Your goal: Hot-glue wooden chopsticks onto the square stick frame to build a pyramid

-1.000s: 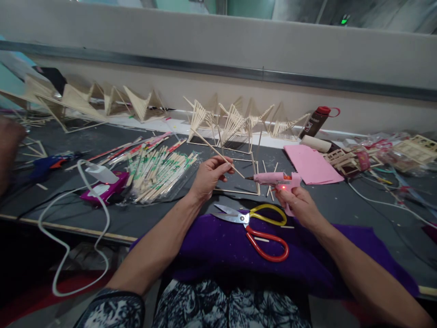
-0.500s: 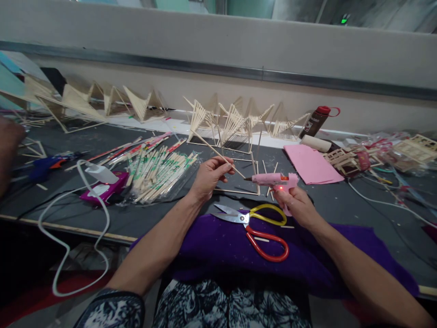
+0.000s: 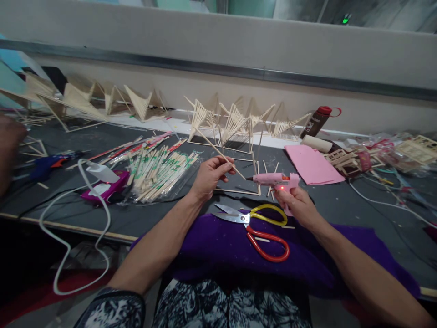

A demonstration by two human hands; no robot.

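Observation:
My left hand (image 3: 209, 176) pinches a thin wooden stick (image 3: 212, 146) that slants up to the left, its lower end close to the nozzle of a pink glue gun (image 3: 273, 180). My right hand (image 3: 295, 205) is wrapped round the gun's grip; a red light glows on the gun. Both hands hover over a flat square frame of sticks (image 3: 243, 176) on the dark table (image 3: 143, 216). Scissors with yellow and red handles (image 3: 259, 228) lie on a purple cloth (image 3: 218, 248) just below my hands.
A clear bag of wrapped chopsticks (image 3: 157, 169) lies left of my hands, beside a magenta glue gun (image 3: 102, 190) and a white cable (image 3: 68, 237). Finished stick models (image 3: 235, 120) line the wall. Pink paper (image 3: 311, 165), a dark bottle (image 3: 317, 120) and clutter sit right. Another person's hand (image 3: 8, 146) shows far left.
The glue gun's nozzle and the stick's lower end have shifted by only a few pixels. Nothing else has visibly moved.

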